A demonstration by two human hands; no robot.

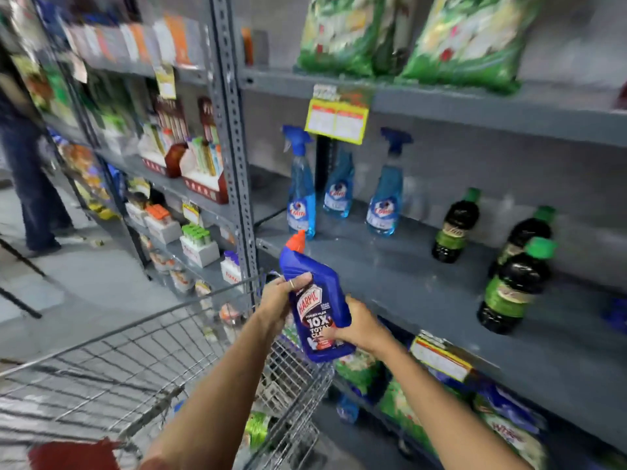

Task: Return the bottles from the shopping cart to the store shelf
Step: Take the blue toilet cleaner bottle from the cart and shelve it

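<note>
I hold a blue Harpic bottle (314, 300) with an orange-red cap in both hands, above the far corner of the wire shopping cart (142, 361). My left hand (280, 296) grips its upper left side. My right hand (356, 325) holds its lower right side. The bottle tilts slightly left, just in front of the grey store shelf (407, 266). On that shelf stand three blue spray bottles (302, 198) and three dark bottles with green caps (512, 290). A green item (256, 429) shows through the cart's mesh.
A grey perforated upright (234, 130) divides the shelving. Green bags (468, 35) fill the shelf above, more bags (400, 401) the one below. A yellow price tag (336, 120) hangs from the upper shelf. A person in jeans (30, 184) stands far left.
</note>
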